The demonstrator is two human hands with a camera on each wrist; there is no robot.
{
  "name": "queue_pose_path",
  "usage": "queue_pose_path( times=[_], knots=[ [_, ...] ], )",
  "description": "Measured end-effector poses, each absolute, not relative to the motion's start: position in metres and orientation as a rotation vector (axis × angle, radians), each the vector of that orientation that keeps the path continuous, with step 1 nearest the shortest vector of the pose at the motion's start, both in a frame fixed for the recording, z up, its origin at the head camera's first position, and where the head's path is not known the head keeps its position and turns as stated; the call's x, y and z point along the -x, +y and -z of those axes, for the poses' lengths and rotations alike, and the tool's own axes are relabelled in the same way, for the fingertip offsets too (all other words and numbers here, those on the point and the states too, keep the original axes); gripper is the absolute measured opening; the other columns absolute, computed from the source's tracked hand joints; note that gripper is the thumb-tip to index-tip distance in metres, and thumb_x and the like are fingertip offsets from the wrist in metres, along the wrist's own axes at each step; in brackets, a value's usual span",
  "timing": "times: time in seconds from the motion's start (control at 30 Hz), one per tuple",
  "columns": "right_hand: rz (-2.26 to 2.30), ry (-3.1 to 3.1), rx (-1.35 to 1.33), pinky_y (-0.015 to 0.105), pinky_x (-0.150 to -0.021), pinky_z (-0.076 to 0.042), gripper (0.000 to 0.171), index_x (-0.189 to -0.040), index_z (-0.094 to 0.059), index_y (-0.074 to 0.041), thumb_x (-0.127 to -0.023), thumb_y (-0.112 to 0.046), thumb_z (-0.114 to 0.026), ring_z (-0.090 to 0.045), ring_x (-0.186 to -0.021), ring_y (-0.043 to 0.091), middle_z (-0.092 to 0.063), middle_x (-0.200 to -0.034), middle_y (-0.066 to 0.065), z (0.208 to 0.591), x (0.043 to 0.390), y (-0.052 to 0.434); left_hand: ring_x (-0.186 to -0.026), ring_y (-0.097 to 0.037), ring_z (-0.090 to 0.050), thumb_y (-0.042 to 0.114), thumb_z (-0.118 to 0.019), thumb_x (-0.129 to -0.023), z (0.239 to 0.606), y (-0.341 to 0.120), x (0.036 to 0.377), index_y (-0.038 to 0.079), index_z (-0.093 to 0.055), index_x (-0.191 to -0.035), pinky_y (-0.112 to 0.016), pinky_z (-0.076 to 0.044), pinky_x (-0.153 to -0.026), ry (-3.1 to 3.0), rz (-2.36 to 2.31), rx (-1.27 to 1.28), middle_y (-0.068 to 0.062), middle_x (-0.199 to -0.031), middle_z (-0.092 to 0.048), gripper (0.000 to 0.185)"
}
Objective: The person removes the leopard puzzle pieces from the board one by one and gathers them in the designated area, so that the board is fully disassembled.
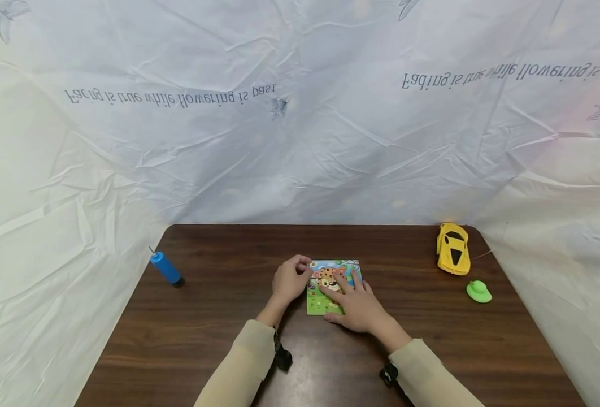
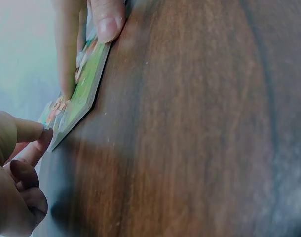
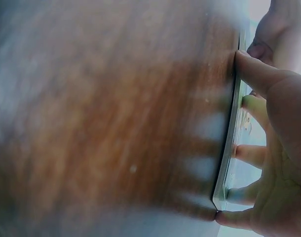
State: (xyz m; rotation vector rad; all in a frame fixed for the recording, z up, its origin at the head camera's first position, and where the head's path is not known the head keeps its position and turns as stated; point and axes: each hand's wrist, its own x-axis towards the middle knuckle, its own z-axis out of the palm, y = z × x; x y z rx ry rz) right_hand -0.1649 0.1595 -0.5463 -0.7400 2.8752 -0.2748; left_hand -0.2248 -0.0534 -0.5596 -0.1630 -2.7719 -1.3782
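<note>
A thin square picture board with a cartoon leopard on green and blue lies flat on the dark wooden table. My left hand is at the board's left edge, thumb and index fingertip pinching it near the upper corner; its other fingers are curled in the left wrist view. Across the board's right half, my right hand rests with fingers spread. The right thumb touches the near edge, and the fingers hide part of the leopard.
On the table's left side lies a blue cylinder with a black end and a thin wire tip. A yellow toy car stands at the back right, with a small green hat-shaped thing nearer. White printed sheeting hangs behind the table.
</note>
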Motion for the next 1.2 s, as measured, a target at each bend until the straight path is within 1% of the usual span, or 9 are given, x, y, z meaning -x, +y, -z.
queue_pose_path(
  times=[0.17,0.27,0.33,0.43,0.53,0.63,0.77,1.0,1.2],
  knots=[
    [0.281,2.869,0.735,0.074,-0.108,-0.029,0.068,-0.159,-0.044,-0.037,-0.098,-0.064,-0.059,-0.015,-0.149,0.060,-0.024,-0.169,0.016,0.545,0.165,0.159,-0.080,-0.014,-0.066,0.023,-0.072,-0.099,0.559,-0.065,0.225,0.020,-0.075,-0.114,-0.042,-0.051,-0.071,-2.749,1.430,0.107,0.009,-0.093,-0.073,0.016],
    [0.283,2.866,0.731,0.074,-0.109,-0.029,0.068,-0.159,-0.044,-0.036,-0.098,-0.064,-0.059,-0.014,-0.149,0.060,-0.024,-0.169,0.016,0.544,0.164,0.159,-0.082,-0.017,-0.067,0.023,-0.073,-0.098,0.558,-0.075,0.224,0.019,-0.075,-0.115,-0.045,-0.052,-0.075,-2.728,1.449,0.088,0.007,-0.094,-0.074,0.017],
    [0.282,2.862,0.729,0.073,-0.109,-0.029,0.068,-0.159,-0.044,-0.036,-0.099,-0.064,-0.059,-0.014,-0.149,0.059,-0.024,-0.169,0.016,0.544,0.164,0.159,-0.083,-0.017,-0.068,0.023,-0.074,-0.098,0.556,-0.083,0.224,0.018,-0.075,-0.115,-0.045,-0.051,-0.076,-2.717,1.456,0.066,0.006,-0.094,-0.075,0.018],
    [0.291,2.865,0.731,0.074,-0.109,-0.029,0.068,-0.159,-0.044,-0.036,-0.099,-0.063,-0.060,-0.014,-0.149,0.059,-0.024,-0.169,0.016,0.544,0.164,0.159,-0.078,-0.018,-0.067,0.022,-0.074,-0.097,0.553,-0.097,0.224,0.017,-0.076,-0.115,-0.043,-0.050,-0.071,-2.705,1.463,0.040,0.003,-0.095,-0.075,0.019],
    [0.296,2.867,0.734,0.074,-0.109,-0.028,0.069,-0.159,-0.044,-0.036,-0.099,-0.063,-0.059,-0.013,-0.149,0.059,-0.023,-0.169,0.017,0.544,0.164,0.158,-0.071,-0.017,-0.066,0.021,-0.075,-0.097,0.549,-0.112,0.224,0.017,-0.076,-0.115,-0.038,-0.046,-0.064,-2.705,1.464,-0.008,0.001,-0.096,-0.076,0.019],
    [0.299,2.869,0.735,0.073,-0.109,-0.028,0.069,-0.160,-0.043,-0.036,-0.099,-0.063,-0.059,-0.013,-0.150,0.059,-0.023,-0.169,0.017,0.544,0.164,0.158,-0.070,-0.018,-0.065,0.020,-0.075,-0.096,0.547,-0.128,0.223,0.018,-0.076,-0.115,-0.035,-0.043,-0.061,-2.713,1.452,-0.052,0.000,-0.097,-0.077,0.019],
    [0.295,2.871,0.739,0.073,-0.109,-0.029,0.069,-0.160,-0.043,-0.036,-0.099,-0.063,-0.059,-0.013,-0.150,0.058,-0.023,-0.169,0.017,0.544,0.164,0.159,-0.076,-0.020,-0.067,0.020,-0.075,-0.096,0.546,-0.150,0.223,0.017,-0.076,-0.116,-0.037,-0.044,-0.065,-2.732,1.422,-0.104,-0.001,-0.098,-0.077,0.020],
    [0.302,2.866,0.745,0.074,-0.109,-0.029,0.068,-0.160,-0.044,-0.035,-0.099,-0.061,-0.060,-0.013,-0.150,0.059,-0.024,-0.169,0.018,0.541,0.162,0.159,-0.088,-0.025,-0.069,0.022,-0.073,-0.097,0.553,-0.186,0.226,0.015,-0.075,-0.118,-0.044,-0.049,-0.077,-2.782,1.358,-0.191,-0.002,-0.098,-0.076,0.022],
    [0.292,2.864,0.743,0.074,-0.109,-0.028,0.068,-0.160,-0.043,-0.035,-0.099,-0.063,-0.059,-0.013,-0.150,0.059,-0.024,-0.169,0.017,0.542,0.163,0.158,-0.086,-0.025,-0.068,0.024,-0.071,-0.099,0.555,-0.209,0.229,0.015,-0.074,-0.121,-0.042,-0.047,-0.075,-2.823,1.317,-0.243,-0.004,-0.101,-0.075,0.024]
  ],
)
